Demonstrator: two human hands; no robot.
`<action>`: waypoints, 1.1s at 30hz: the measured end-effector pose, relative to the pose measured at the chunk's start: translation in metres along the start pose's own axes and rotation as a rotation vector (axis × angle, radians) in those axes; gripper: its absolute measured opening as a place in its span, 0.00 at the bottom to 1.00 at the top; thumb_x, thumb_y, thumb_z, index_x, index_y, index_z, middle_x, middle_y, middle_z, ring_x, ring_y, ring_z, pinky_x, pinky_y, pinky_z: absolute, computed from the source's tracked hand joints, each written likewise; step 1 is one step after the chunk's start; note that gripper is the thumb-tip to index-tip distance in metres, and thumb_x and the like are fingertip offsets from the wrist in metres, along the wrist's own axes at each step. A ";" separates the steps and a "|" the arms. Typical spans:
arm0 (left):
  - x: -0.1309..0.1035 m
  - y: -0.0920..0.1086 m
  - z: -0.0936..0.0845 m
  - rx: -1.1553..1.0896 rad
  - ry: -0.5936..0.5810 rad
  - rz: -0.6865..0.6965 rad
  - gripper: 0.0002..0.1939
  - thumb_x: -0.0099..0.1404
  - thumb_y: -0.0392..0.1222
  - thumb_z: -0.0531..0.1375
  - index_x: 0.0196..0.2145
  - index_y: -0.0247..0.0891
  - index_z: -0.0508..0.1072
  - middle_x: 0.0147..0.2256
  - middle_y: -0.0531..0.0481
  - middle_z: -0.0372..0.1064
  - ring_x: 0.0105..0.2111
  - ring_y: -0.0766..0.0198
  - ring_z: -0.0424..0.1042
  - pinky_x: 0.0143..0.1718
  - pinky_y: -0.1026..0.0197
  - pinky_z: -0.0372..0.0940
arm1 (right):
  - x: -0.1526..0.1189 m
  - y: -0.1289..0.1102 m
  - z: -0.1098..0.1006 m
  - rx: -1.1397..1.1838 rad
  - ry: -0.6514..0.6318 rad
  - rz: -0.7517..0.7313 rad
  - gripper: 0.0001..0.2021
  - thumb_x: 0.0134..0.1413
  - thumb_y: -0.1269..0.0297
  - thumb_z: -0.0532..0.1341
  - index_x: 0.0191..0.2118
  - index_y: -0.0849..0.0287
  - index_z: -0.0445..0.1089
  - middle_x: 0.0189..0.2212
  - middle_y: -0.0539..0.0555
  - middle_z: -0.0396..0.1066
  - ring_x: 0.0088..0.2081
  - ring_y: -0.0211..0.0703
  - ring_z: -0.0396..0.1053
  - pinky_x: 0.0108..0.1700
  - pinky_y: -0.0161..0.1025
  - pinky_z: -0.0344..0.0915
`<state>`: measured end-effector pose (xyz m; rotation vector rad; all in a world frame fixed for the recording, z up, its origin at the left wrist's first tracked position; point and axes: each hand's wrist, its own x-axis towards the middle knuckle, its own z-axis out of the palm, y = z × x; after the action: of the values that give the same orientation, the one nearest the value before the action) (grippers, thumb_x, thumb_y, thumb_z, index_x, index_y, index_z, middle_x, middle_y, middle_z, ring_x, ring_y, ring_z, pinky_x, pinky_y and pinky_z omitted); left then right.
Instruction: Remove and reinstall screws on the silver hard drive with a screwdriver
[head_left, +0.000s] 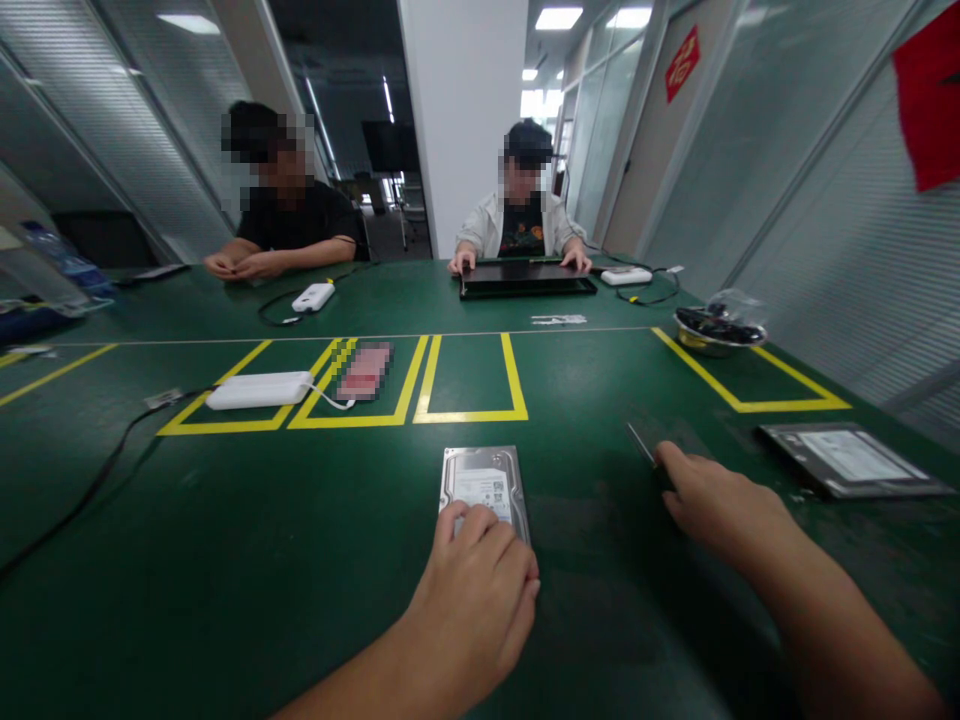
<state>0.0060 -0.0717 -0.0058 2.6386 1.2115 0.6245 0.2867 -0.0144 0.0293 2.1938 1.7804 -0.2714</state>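
A silver hard drive (485, 480) with a white label lies on the green table in front of me. My left hand (484, 580) grips its near end, fingers curled over the top and covering part of the label. To the right, above the tabletop, my right hand (720, 500) is closed around a screwdriver (641, 444); its thin metal shaft points up and left, and the handle is mostly hidden in my fingers. The screwdriver is apart from the drive. Beyond my right hand lies a second, dark-framed drive (855, 460) with a pale label.
Yellow tape rectangles (471, 416) mark the table. A white power bank (259, 391) cabled to a pixelated phone (364, 371) lies left; a metal bowl (720, 335) of dark items stands right. Two people sit opposite, one holding a flat black panel (527, 280).
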 end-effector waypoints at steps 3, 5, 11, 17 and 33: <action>0.000 0.000 0.001 0.019 -0.006 0.001 0.05 0.67 0.40 0.56 0.34 0.39 0.70 0.33 0.49 0.69 0.39 0.54 0.62 0.50 0.43 0.49 | 0.000 0.000 0.000 0.002 0.002 -0.002 0.12 0.64 0.70 0.51 0.52 0.57 0.59 0.48 0.60 0.66 0.47 0.57 0.70 0.42 0.51 0.67; 0.000 0.000 0.001 0.028 -0.009 -0.003 0.05 0.67 0.40 0.56 0.34 0.39 0.70 0.33 0.49 0.69 0.39 0.54 0.62 0.50 0.43 0.48 | 0.000 0.000 0.001 0.002 0.003 -0.001 0.12 0.64 0.70 0.51 0.52 0.57 0.58 0.49 0.60 0.66 0.47 0.57 0.70 0.42 0.51 0.67; 0.000 0.000 0.001 0.037 -0.009 -0.007 0.05 0.68 0.40 0.56 0.34 0.39 0.70 0.34 0.49 0.69 0.39 0.55 0.61 0.50 0.44 0.48 | 0.000 0.000 0.001 0.006 -0.004 -0.009 0.12 0.65 0.70 0.51 0.52 0.56 0.58 0.50 0.60 0.66 0.48 0.57 0.69 0.42 0.51 0.67; 0.001 -0.001 0.001 0.037 -0.022 -0.011 0.05 0.67 0.40 0.56 0.34 0.39 0.70 0.34 0.49 0.68 0.39 0.54 0.62 0.50 0.43 0.48 | -0.001 0.000 -0.001 0.001 -0.004 -0.013 0.12 0.65 0.69 0.51 0.52 0.56 0.57 0.49 0.59 0.66 0.48 0.56 0.69 0.41 0.49 0.67; -0.001 -0.002 0.003 0.065 0.053 0.073 0.04 0.68 0.39 0.57 0.35 0.38 0.69 0.33 0.50 0.69 0.39 0.55 0.63 0.49 0.44 0.49 | 0.000 -0.001 0.002 -0.005 0.028 0.004 0.12 0.63 0.68 0.53 0.52 0.56 0.57 0.46 0.58 0.66 0.45 0.55 0.70 0.38 0.47 0.65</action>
<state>0.0049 -0.0710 -0.0092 2.7478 1.1728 0.6833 0.2856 -0.0148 0.0276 2.2081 1.7891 -0.2361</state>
